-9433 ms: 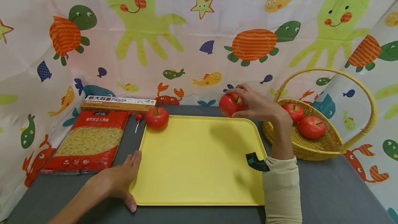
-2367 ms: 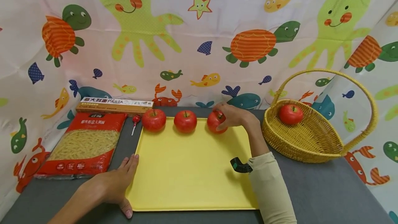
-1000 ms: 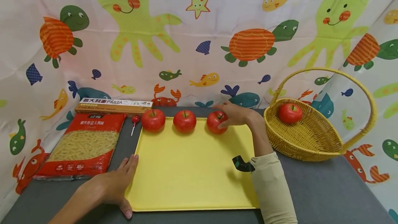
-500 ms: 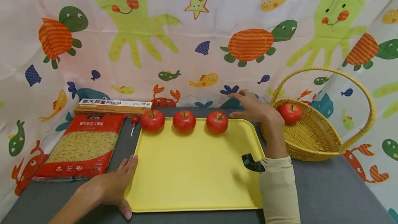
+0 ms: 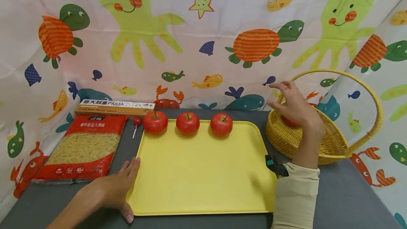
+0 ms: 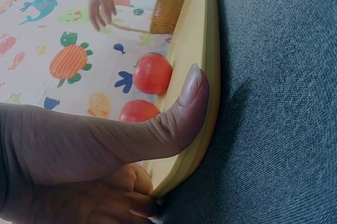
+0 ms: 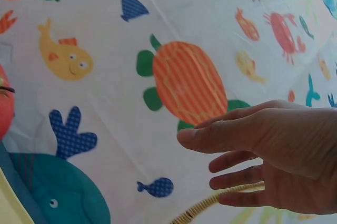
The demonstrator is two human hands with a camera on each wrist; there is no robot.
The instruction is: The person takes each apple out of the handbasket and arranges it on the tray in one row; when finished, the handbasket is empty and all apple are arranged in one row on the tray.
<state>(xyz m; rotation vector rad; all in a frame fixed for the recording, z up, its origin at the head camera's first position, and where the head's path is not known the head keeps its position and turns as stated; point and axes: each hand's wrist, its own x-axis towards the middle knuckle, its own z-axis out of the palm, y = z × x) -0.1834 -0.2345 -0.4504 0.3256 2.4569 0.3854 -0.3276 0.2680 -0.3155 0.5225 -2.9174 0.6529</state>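
Note:
Three red apples stand in a row along the far edge of the yellow tray (image 5: 203, 172): a left apple (image 5: 155, 123), a middle apple (image 5: 188, 123) and a right apple (image 5: 221, 124). My left hand (image 5: 111, 190) rests against the tray's left edge near its front corner, fingers extended; in the left wrist view the thumb (image 6: 184, 108) lies along the rim. Over the yellow wicker basket (image 5: 334, 154) hovers my right hand (image 5: 297, 105), holding nothing, fingers apart and slightly bent. It hides most of the apple (image 5: 290, 122) inside.
Left of the tray lie a red bag of pasta (image 5: 84, 147), a long pasta box (image 5: 116, 108) and a red lollipop (image 5: 136, 123). The basket's tall handle (image 5: 376, 105) arches up at the right. A printed curtain (image 5: 190, 38) hangs behind the grey table.
Since 9.4 s ago two more apples have come onto the tray. My right hand has let go of the right apple and moved right, over the basket. My left hand stays on the tray edge.

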